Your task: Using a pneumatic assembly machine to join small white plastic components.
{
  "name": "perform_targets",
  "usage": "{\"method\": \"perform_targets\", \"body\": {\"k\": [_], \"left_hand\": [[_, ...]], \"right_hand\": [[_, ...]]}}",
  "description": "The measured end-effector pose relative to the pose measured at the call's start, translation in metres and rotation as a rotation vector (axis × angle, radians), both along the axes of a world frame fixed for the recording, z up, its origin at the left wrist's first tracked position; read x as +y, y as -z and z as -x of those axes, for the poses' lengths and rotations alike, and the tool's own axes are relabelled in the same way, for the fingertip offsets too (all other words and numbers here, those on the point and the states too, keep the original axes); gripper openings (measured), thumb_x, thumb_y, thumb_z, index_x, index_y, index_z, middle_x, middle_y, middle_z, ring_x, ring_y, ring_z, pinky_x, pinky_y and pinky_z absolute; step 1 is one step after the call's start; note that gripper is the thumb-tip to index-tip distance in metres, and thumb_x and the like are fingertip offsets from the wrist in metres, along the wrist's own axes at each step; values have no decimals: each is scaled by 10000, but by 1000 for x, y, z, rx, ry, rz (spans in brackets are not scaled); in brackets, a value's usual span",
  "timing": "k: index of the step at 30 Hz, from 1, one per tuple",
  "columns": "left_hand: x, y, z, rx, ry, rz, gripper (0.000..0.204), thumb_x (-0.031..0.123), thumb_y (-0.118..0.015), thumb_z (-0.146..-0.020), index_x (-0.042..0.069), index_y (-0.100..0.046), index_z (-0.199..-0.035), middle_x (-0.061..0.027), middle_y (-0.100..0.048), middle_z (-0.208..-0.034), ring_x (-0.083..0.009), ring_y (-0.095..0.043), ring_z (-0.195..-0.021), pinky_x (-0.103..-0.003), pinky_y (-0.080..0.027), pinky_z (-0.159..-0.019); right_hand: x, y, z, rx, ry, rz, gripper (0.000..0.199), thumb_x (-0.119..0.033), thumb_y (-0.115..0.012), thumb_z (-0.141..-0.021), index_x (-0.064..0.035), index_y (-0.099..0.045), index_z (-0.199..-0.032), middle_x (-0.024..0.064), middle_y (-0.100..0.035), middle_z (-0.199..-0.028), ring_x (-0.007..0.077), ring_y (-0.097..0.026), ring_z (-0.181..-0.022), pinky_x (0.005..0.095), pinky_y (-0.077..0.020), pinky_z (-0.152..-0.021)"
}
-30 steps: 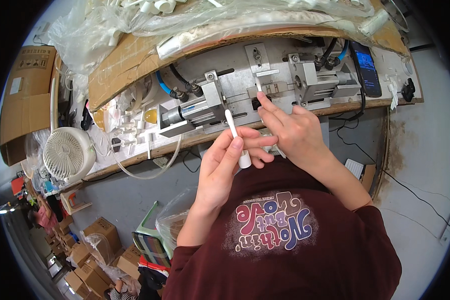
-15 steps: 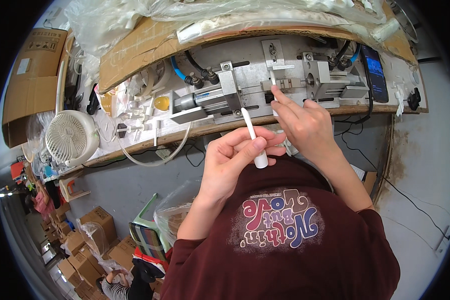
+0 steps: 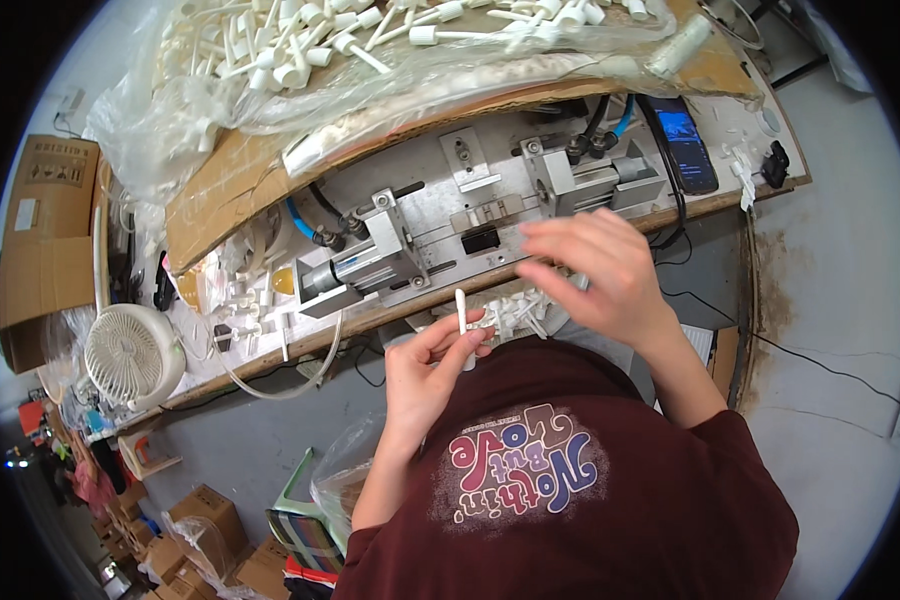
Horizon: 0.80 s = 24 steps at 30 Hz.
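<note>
My left hand (image 3: 420,378) pinches a slim white plastic tube (image 3: 461,310) with a wider base, holding it upright in front of the bench edge. My right hand (image 3: 605,280) hovers to the right of it, thumb apart from the fingers, with nothing visible in its grasp. Just beyond it is a bench jig with a metal holder (image 3: 488,214) and a black block (image 3: 480,238) in the middle. A left air cylinder (image 3: 365,262) and a right air cylinder (image 3: 598,186) flank that holder. Between my hands, several small white plastic parts (image 3: 515,314) lie in a heap below the bench edge.
Capped white tubes (image 3: 300,45) pile up on plastic film behind a cardboard sheet (image 3: 210,222). A phone (image 3: 686,150) lies at the right, with cables beside it. A white fan (image 3: 133,355) stands at the left, near a clear hose (image 3: 285,388) hanging over the edge.
My right hand has come away from the jig's middle, where it was at a white part; that part no longer shows there. My left hand still holds its tube. The view has shifted.
</note>
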State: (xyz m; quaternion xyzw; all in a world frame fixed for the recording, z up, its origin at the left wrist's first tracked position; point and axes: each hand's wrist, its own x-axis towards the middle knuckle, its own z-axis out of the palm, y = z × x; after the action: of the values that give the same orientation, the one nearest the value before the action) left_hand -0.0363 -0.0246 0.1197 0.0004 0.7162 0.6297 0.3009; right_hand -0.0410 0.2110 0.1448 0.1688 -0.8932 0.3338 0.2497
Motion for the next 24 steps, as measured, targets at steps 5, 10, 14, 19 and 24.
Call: {"method": "perform_targets", "body": {"k": [5,10,14,19,24], "left_hand": [[5,23,-2,410,215,406,410,122,-696,-925,44,-621,-1320,-140,-742,-1060,-178,-718,-949,-296,-526,-863],[9,13,1,663,262,399,521,109,-733,-876,50,-573,-1368,-167,-694,-1190,-270,-688,-1070,-355,-521,-910],[9,5,2,691,304,363,531,72,-739,-855,48,-577,-1361,-146,-707,-1154,-248,-700,-1010,-349,-530,-887],[15,7,0,831,337,267,527,89,-758,-835,71,-599,-1338,-136,-705,-979,-276,-692,-864,-365,-536,-772],[12,5,-1,893,355,257,476,102,-765,-827,68,-630,-1283,-133,-701,-891,-292,-682,-798,-375,-531,-705]], "right_hand": [[-6,-13,17,119,105,83,105,-92,-760,-798,-46,-703,-873,62,-726,-897,215,-687,-777,330,-500,-675],[-14,-5,29,210,138,104,115,-62,-739,-797,-49,-697,-904,60,-711,-896,224,-675,-769,328,-489,-649],[-9,-9,47,288,184,54,214,-10,-698,-769,-48,-685,-980,67,-698,-968,239,-647,-805,342,-485,-682],[-16,-23,76,371,243,-89,306,51,-633,-788,-39,-679,-1077,76,-685,-1111,271,-637,-929,374,-495,-812],[-7,-39,124,543,407,-321,251,-4,-610,-771,-50,-685,-1007,102,-674,-1065,239,-644,-953,364,-510,-787]]}}
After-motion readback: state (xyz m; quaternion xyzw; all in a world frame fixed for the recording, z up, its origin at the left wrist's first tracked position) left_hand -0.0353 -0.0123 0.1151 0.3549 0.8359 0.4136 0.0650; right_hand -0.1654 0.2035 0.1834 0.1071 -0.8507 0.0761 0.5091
